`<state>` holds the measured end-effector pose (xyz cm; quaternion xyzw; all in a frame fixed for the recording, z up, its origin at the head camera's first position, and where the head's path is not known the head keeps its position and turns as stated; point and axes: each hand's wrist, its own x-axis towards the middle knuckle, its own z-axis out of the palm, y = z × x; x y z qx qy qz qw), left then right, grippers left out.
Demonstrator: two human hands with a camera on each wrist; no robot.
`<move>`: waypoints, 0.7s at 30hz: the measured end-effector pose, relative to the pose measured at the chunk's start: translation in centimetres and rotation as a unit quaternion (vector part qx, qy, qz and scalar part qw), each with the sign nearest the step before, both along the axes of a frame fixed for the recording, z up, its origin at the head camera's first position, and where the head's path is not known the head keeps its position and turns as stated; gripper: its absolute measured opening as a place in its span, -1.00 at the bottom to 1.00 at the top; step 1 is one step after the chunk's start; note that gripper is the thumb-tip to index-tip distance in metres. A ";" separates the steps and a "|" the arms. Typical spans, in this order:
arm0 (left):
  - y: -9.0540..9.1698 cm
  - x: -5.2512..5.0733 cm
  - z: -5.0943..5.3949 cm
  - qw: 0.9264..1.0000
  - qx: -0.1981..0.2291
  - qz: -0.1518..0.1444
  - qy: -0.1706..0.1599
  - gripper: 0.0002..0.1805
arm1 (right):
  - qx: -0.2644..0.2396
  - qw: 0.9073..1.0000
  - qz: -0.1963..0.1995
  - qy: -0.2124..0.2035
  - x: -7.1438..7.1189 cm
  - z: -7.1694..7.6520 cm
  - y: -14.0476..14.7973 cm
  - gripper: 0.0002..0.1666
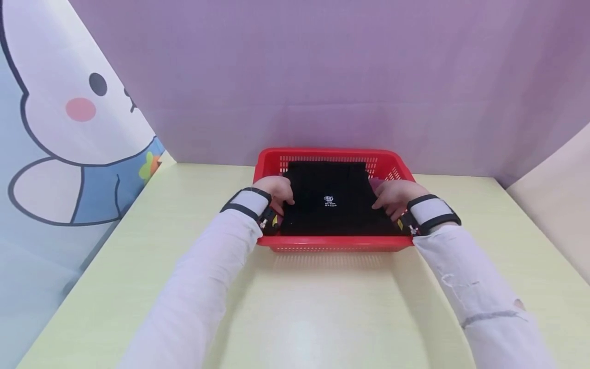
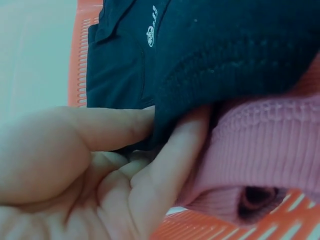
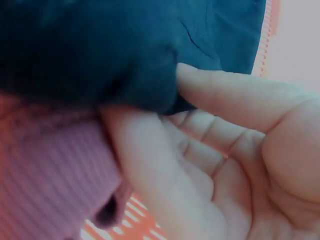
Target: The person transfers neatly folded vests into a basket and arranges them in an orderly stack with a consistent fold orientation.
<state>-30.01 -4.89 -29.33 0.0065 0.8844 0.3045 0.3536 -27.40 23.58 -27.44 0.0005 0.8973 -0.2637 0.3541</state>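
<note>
A folded black garment (image 1: 332,205) with a small white print lies flat in a red plastic basket (image 1: 341,240). My left hand (image 1: 276,191) pinches its left edge, thumb on top and a finger underneath, as the left wrist view shows. On the opposite side my right hand (image 1: 395,197) pinches the right edge the same way. Below the black cloth is a pink garment with a ribbed band (image 2: 260,145), which also shows as pink ribbing (image 3: 55,180) in the right wrist view. Most of the pink garment is hidden.
The basket stands on a pale yellow table (image 1: 318,318), near its back edge. Behind it hangs a purple cloth (image 1: 332,77). A blue sheet with a cartoon rabbit (image 1: 92,133) covers the left side. A pale wall (image 1: 557,205) stands at the right.
</note>
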 end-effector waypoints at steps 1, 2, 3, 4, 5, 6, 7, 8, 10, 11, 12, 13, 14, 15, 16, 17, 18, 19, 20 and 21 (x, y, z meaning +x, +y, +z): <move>-0.1 -0.2 -0.2 1.000 -0.002 0.002 0.001 -0.46 | 0.002 1.000 -0.001 0.003 0.1 0.0 -0.1 -0.25; -0.3 -1.3 -1.3 1.000 0.004 0.001 -0.004 -0.47 | 0.004 1.000 -0.003 0.007 0.1 0.0 -0.2 -0.27; -0.5 -2.3 -2.4 1.000 0.005 -0.003 -0.007 -0.51 | 0.007 1.000 -0.004 0.010 0.1 0.0 -0.3 -0.30; -0.6 -2.9 -2.9 1.000 0.003 -0.001 -0.013 -0.52 | 0.011 1.000 0.000 0.013 0.1 -0.1 -0.4 -0.35; -0.7 -3.5 -3.6 1.000 0.002 0.000 -0.017 -0.53 | 0.014 1.000 0.001 0.015 0.2 -0.1 -0.6 -0.39; -0.7 -3.8 -4.0 1.000 0.003 0.003 -0.020 -0.57 | 0.018 1.000 0.001 0.017 0.2 -0.2 -0.7 -0.45; -0.8 -4.1 -4.2 1.000 0.002 0.007 -0.021 -0.60 | 0.020 1.000 0.003 0.018 0.2 -0.3 -0.8 -0.52; -0.8 -4.0 -4.2 1.000 0.004 0.010 -0.023 -0.65 | 0.024 1.000 0.002 0.019 0.1 -0.4 -1.0 -0.58; -0.6 -2.1 -2.4 1.000 -0.006 0.021 -0.010 -0.72 | 0.030 0.999 0.001 0.020 0.1 -0.5 -1.2 -0.68; -0.5 -1.5 -1.9 1.000 -0.003 0.021 -0.001 -0.75 | 0.032 0.999 0.000 0.022 0.0 -0.5 -1.2 -0.71; -0.5 -0.6 -1.1 1.000 -0.001 0.024 0.006 -0.76 | 0.035 0.999 0.000 0.024 0.0 -0.6 -1.3 -0.73; -0.5 -0.1 -0.6 1.000 -0.003 0.024 0.011 -0.75 | 0.037 0.999 0.003 0.026 0.0 -0.7 -1.3 -0.74; -0.5 0.2 -0.3 1.000 -0.003 0.022 0.016 -0.74 | 0.040 0.999 0.003 0.028 0.0 -0.7 -1.3 -0.75; -0.4 0.5 0.0 1.000 -0.009 0.017 0.023 -0.72 | 0.041 0.999 0.004 0.030 0.0 -0.8 -1.3 -0.75; -0.4 0.7 0.2 0.999 -0.017 0.011 0.029 -0.70 | 0.041 0.999 0.002 0.029 0.0 -0.8 -1.3 -0.75; -0.3 0.8 0.4 0.999 -0.022 0.010 0.031 -0.68 | 0.041 0.999 0.000 0.028 0.0 -0.8 -1.2 -0.75; -0.3 0.8 0.5 0.999 -0.030 0.006 0.035 -0.67 | 0.042 0.999 -0.001 0.027 -0.1 -0.9 -1.2 -0.75; -0.2 0.8 0.5 0.998 -0.046 -0.008 0.044 -0.66 | 0.043 0.999 -0.001 0.025 -0.1 -0.9 -1.2 -0.75; -0.2 0.8 0.6 0.997 -0.061 -0.020 0.051 -0.66 | 0.044 0.999 -0.002 0.023 -0.1 -0.9 -1.2 -0.74; -0.1 0.8 0.8 0.995 -0.073 -0.029 0.058 -0.66 | 0.046 0.999 -0.002 0.022 -0.2 -0.9 -1.1 -0.74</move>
